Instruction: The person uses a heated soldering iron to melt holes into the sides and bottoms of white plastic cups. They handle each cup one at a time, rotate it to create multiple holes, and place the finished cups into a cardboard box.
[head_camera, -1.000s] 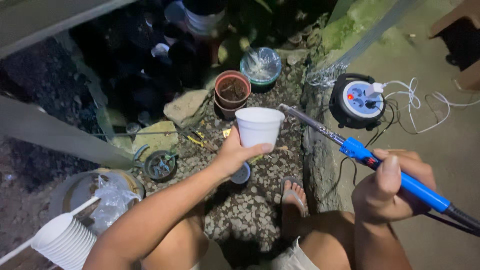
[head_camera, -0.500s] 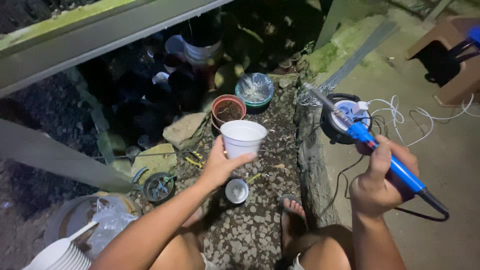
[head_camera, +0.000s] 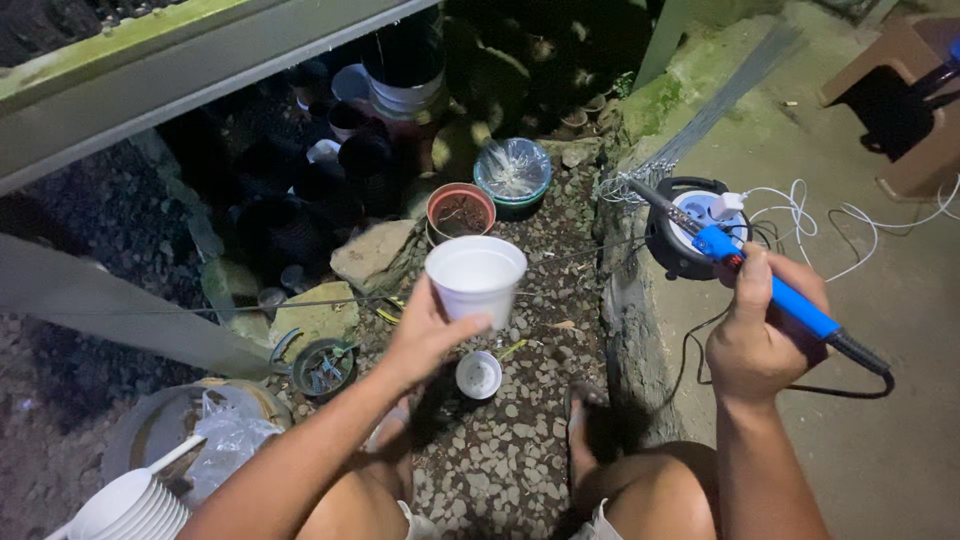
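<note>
while left hand (head_camera: 425, 335) holds white cup (head_camera: 475, 280), right hand (head_camera: 760, 325) grips soldering iron (head_camera: 775, 295).

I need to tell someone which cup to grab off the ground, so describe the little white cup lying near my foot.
Find the pebbled strip of ground beside the concrete step. Just below the white cup held up in the left hand sits a small white cup on the stones. It is far smaller than the held one and the terracotta pot.

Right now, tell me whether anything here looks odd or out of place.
A small white cup lies on the gravel below the white cup held in the left hand. White cable sprawls in loose loops on the concrete beside the cord reel, near the right hand holding the blue-handled soldering iron.
</note>
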